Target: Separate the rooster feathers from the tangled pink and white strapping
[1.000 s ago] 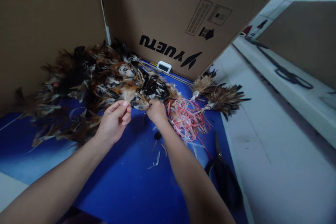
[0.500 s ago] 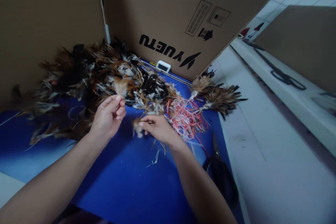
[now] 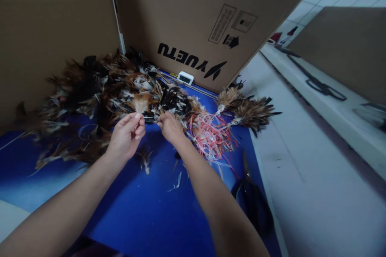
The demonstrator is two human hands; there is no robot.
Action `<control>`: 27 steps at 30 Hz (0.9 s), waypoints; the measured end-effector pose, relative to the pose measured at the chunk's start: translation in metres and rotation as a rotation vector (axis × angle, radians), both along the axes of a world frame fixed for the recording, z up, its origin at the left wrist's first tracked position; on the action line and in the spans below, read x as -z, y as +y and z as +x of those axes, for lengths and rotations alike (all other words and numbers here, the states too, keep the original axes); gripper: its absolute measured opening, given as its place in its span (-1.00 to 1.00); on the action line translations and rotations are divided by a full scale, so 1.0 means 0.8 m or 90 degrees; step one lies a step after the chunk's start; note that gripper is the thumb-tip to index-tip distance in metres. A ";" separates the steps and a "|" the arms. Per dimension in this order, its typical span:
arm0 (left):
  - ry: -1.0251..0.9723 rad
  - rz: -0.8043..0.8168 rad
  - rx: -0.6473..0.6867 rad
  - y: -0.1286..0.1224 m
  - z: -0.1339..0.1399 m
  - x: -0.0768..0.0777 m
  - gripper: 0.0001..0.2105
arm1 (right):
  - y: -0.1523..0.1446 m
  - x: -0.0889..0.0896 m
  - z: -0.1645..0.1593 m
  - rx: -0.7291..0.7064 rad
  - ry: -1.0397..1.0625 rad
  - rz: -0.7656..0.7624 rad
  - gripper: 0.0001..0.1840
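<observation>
My left hand (image 3: 128, 134) is closed in a pinch on a pale brown feather (image 3: 141, 103), whose fluffy vane stands up above the fingertips. To its right, my right hand (image 3: 171, 129) reaches to the front edge of the feather pile (image 3: 120, 84); its fingers are bent together, and what they grip, if anything, is hidden. Below and between the hands, a small feather tuft (image 3: 146, 160) lies on the blue surface (image 3: 135, 209). Right of my right hand is a heap of red and clear plastic strips (image 3: 211, 136).
Two bundles of brown feathers (image 3: 253, 112) lie beyond the strips. Dark-handled scissors (image 3: 253, 200) lie near the right edge. Cardboard panels (image 3: 181, 8) stand behind, with a small white digital display (image 3: 185, 78) at their foot. A loose feather (image 3: 178, 180) lies in front.
My right hand has let go of the small feather tuft, now lying on the blue surface, and has moved up to the pile. My left hand keeps its pinch almost in place.
</observation>
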State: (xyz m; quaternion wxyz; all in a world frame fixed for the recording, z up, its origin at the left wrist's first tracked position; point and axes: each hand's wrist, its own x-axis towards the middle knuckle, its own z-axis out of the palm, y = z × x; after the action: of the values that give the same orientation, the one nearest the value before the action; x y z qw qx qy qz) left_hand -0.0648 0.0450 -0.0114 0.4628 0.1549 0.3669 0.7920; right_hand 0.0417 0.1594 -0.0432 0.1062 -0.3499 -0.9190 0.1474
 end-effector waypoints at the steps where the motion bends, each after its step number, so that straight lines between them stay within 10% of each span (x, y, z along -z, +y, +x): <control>1: 0.001 -0.002 -0.002 0.000 0.000 0.000 -0.95 | 0.002 0.001 -0.001 0.010 0.007 -0.007 -0.80; 19: 0.063 -0.033 0.081 -0.008 0.009 0.002 -0.92 | 0.004 -0.044 0.117 0.104 0.303 -0.247 -0.83; 27: 0.269 -0.173 0.193 -0.014 0.022 0.003 -0.82 | -0.013 -0.036 0.151 0.102 0.232 -0.176 -0.75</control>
State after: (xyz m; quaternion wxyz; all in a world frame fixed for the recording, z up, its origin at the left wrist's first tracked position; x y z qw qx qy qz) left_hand -0.0468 0.0339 -0.0135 0.5054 0.3062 0.5306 0.6077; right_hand 0.1628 0.1491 -0.0143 0.2326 -0.4007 -0.8249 0.3238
